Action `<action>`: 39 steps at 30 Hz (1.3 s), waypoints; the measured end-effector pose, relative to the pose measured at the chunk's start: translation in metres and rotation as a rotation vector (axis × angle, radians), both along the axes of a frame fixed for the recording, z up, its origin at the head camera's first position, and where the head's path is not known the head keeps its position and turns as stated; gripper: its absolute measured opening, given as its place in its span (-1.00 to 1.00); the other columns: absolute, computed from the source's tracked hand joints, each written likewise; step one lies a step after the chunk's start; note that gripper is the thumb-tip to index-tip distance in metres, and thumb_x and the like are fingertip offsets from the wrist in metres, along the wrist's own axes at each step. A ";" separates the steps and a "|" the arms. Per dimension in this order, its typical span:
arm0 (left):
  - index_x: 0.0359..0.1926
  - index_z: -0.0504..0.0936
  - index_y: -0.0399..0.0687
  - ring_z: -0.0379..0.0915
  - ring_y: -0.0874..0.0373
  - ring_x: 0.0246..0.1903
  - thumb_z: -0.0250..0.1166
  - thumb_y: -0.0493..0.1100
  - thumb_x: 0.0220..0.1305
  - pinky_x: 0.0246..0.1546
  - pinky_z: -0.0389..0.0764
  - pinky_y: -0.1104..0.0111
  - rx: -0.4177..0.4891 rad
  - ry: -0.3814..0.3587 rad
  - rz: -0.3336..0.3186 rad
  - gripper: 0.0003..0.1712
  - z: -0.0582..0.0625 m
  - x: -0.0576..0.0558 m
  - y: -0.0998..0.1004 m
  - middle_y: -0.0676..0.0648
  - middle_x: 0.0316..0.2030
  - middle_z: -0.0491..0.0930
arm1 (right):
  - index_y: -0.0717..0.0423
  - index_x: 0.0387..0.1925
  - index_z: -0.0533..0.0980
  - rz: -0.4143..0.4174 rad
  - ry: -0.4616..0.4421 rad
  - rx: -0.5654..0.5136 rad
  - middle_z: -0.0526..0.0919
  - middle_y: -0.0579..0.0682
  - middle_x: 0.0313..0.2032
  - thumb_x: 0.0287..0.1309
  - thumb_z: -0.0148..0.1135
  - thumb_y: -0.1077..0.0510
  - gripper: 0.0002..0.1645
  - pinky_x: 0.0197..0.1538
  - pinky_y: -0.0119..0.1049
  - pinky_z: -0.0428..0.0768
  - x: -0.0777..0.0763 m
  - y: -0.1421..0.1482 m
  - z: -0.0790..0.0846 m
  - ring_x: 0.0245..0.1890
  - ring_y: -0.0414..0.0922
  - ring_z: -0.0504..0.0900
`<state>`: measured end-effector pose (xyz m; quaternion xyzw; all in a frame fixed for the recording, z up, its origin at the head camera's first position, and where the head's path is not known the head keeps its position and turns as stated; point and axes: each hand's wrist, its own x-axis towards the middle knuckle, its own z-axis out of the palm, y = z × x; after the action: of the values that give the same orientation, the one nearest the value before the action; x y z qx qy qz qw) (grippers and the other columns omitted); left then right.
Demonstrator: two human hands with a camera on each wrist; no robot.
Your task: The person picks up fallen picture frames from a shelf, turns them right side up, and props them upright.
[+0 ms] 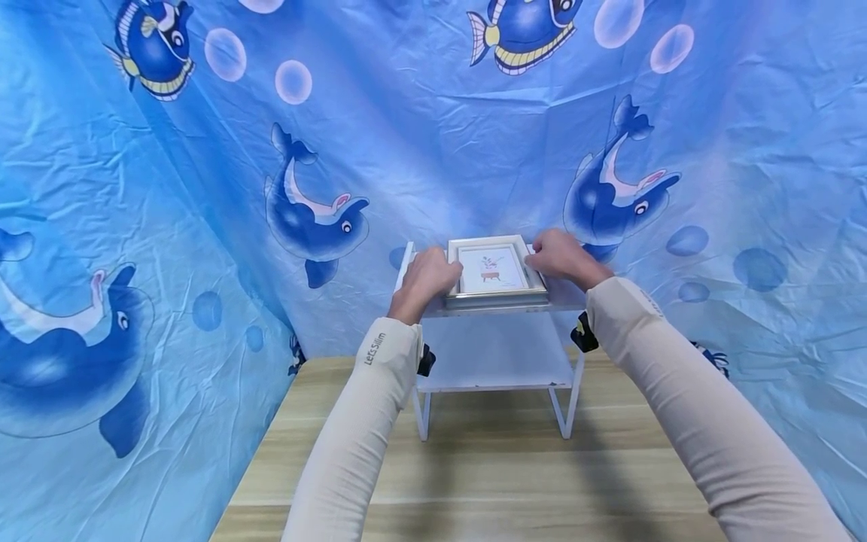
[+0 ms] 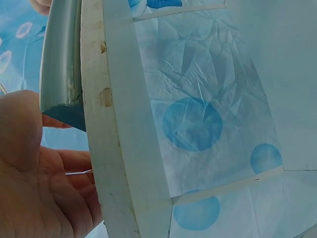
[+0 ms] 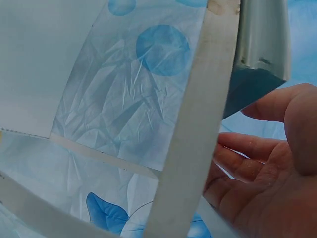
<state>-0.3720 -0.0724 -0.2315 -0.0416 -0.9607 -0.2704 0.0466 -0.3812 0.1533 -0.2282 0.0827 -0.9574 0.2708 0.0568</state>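
A silvery-white picture frame (image 1: pixel 497 298) lies flat, face up, on the top of a small white two-tier stand. Inside it is a print (image 1: pixel 489 269) of a plant in a reddish pot. My left hand (image 1: pixel 428 275) holds the frame's left side, fingers bent. On the opposite side my right hand (image 1: pixel 561 256) holds the right edge. Both wrist views look from below: the left thumb and index finger meet the frame's moulding (image 2: pixel 62 54), and the right ones reach its corner (image 3: pixel 262 54). Other fingers are partly hidden behind the stand's edge.
The white stand (image 1: pixel 497 361) has a lower shelf and looped metal legs on a wood-grain surface (image 1: pixel 501 489). A blue curtain (image 1: pixel 433 165) printed with dolphins and fish hangs close behind and along both sides.
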 end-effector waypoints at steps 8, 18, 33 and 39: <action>-0.52 0.40 -0.05 0.13 0.14 -0.70 0.01 -0.07 0.39 -0.69 0.20 0.36 -0.004 0.009 -0.020 -0.68 -0.003 -0.002 0.002 -0.03 -0.65 0.26 | 0.02 -0.71 0.14 0.007 0.003 0.004 0.07 -0.11 -0.72 0.24 0.01 0.20 -0.57 -0.56 -0.38 0.09 -0.003 0.001 -0.003 -0.70 -0.21 0.07; -0.42 0.53 -0.13 0.13 0.17 -0.73 0.00 -0.18 0.38 -0.73 0.20 0.38 -0.003 0.004 -0.013 -0.74 0.001 -0.003 0.003 -0.04 -0.66 0.29 | 0.02 -0.78 0.20 -0.002 -0.007 0.003 0.10 -0.14 -0.78 0.19 0.00 0.23 -0.56 -0.59 -0.40 0.13 -0.006 -0.003 -0.001 -0.74 -0.25 0.07; -0.25 0.61 -0.19 0.18 0.17 -0.74 0.01 -0.22 0.42 -0.75 0.23 0.39 -0.012 -0.002 -0.027 -0.75 0.000 -0.008 0.003 -0.08 -0.62 0.40 | 0.11 -0.70 0.39 -0.042 -0.048 -0.008 0.17 -0.14 -0.78 0.22 0.05 0.22 -0.64 -0.57 -0.40 0.24 -0.009 -0.006 0.000 -0.73 -0.23 0.21; -0.22 0.60 -0.19 0.17 0.17 -0.74 0.01 -0.23 0.42 -0.75 0.22 0.40 -0.012 0.011 -0.031 -0.77 -0.002 -0.011 0.003 -0.08 -0.62 0.39 | 0.21 -0.54 0.55 -0.040 -0.067 -0.025 0.24 -0.12 -0.76 0.25 0.07 0.21 -0.72 -0.57 -0.40 0.27 -0.011 -0.006 -0.001 -0.71 -0.22 0.29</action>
<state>-0.3831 -0.0697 -0.2332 -0.0584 -0.9613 -0.2651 0.0473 -0.3921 0.1473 -0.2287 0.0535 -0.9568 0.2841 0.0310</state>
